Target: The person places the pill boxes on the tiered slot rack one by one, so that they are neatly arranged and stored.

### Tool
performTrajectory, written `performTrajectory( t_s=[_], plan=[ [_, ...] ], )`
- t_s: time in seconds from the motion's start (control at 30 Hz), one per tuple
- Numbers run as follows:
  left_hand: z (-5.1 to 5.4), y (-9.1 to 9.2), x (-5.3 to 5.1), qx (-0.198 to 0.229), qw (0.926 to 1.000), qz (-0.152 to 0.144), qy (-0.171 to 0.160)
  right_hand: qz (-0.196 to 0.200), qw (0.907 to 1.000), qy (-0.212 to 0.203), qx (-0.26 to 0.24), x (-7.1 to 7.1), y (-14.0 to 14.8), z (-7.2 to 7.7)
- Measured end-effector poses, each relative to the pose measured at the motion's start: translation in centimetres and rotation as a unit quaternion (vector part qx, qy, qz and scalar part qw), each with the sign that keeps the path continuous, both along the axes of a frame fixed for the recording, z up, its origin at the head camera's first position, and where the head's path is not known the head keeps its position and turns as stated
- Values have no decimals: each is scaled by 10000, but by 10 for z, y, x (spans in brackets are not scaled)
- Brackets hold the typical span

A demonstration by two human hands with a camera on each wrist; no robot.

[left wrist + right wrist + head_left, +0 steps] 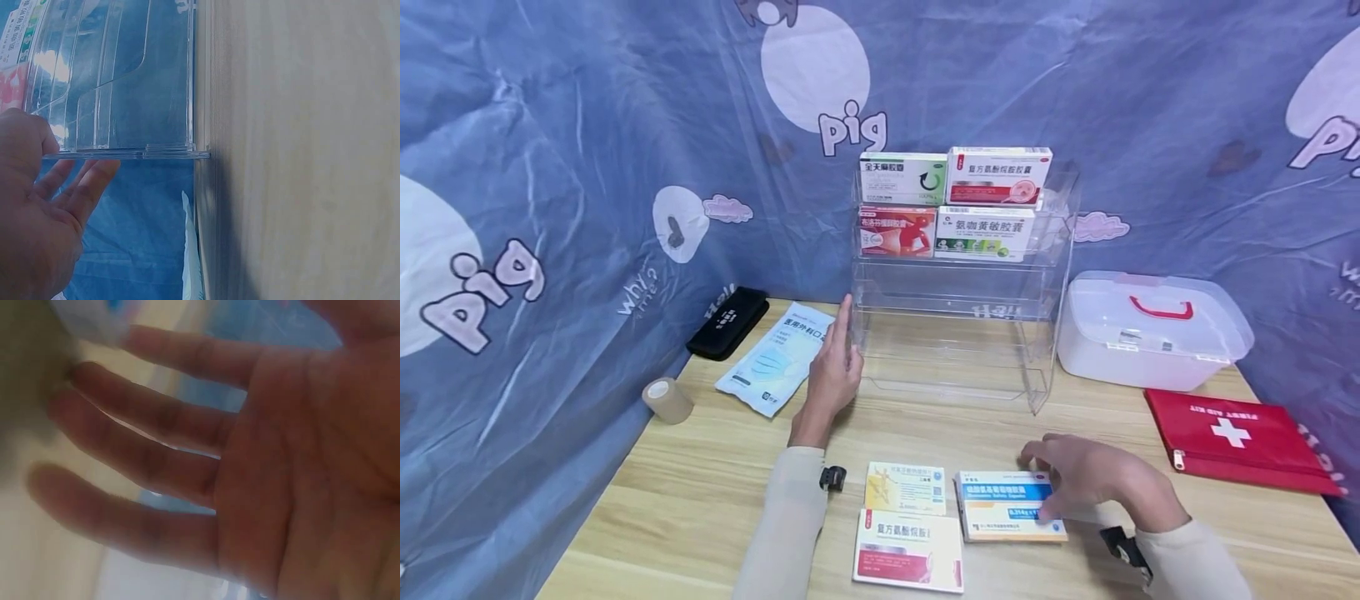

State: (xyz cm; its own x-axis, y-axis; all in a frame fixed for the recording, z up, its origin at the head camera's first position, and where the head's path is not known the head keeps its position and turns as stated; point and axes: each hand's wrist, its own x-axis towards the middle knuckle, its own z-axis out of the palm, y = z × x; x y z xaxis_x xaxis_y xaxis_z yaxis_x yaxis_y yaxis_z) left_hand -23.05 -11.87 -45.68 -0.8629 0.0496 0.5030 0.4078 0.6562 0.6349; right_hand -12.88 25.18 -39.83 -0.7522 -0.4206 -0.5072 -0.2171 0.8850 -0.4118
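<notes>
Left hand point(835, 373) pinches clear rack point(940, 287) at its eight o'clock side, thumb and fingers astride the panel; right hand point(1090, 473), fingers spread and unclosed, touches blue-and-white box point(996, 504) at its three o'clock end; box lies at five o'clock.

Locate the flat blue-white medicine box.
In the head view, that box is lower right of centre, between the rectangular yellow-white box and the right hand.

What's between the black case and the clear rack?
The face-mask packet, then the left hand, which grips the side of the clear rack. The head view shows it.
</notes>
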Motion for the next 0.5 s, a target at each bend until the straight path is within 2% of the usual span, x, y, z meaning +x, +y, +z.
performTrajectory(
  t_s=[0.2,0.33,0.5],
  plan=[
    [2,-1,0,22,10000,-1,-72,-201,9995,-210,-77,9,-9,-11],
    [2,-1,1,55,9998,-18,-189,-174,9996,-196,-75,13,-12,-14],
    [-1,1,1,59,9999,20,-114,-279,9994,-199,-10,14,-16,-16]
  ],
)
